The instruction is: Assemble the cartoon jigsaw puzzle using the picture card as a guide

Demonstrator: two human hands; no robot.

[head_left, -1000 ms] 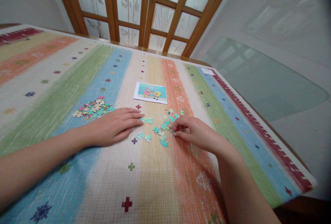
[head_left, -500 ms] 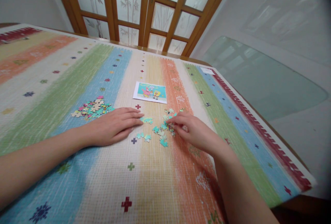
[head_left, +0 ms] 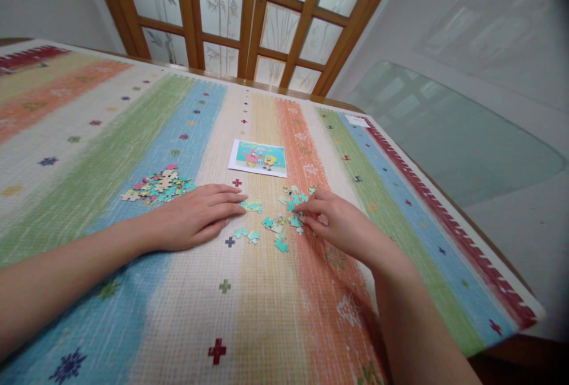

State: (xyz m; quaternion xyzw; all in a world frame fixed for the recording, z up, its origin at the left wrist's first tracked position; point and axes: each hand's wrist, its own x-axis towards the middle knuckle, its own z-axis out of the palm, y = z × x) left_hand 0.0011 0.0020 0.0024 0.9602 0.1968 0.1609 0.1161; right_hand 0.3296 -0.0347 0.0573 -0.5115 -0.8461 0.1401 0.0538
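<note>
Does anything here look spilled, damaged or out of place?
Nothing stands out as spilled or damaged. In the heap of small multicoloured jigsaw pieces, some show pale sides, ordinary for loose pieces; the rectangular white-edged picture card looks intact.

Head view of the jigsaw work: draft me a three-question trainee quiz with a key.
1. Fill in: the left hand lies palm ____ on the multicoloured striped cloth.
2. True or false: the rectangular cartoon print lies farther off than the left hand.
3. The bent fingers of the right hand are nearest: A, the cartoon print; B, small turquoise jigsaw pieces; C, the left hand.

Key: 1, down; 2, true; 3, B.
</note>
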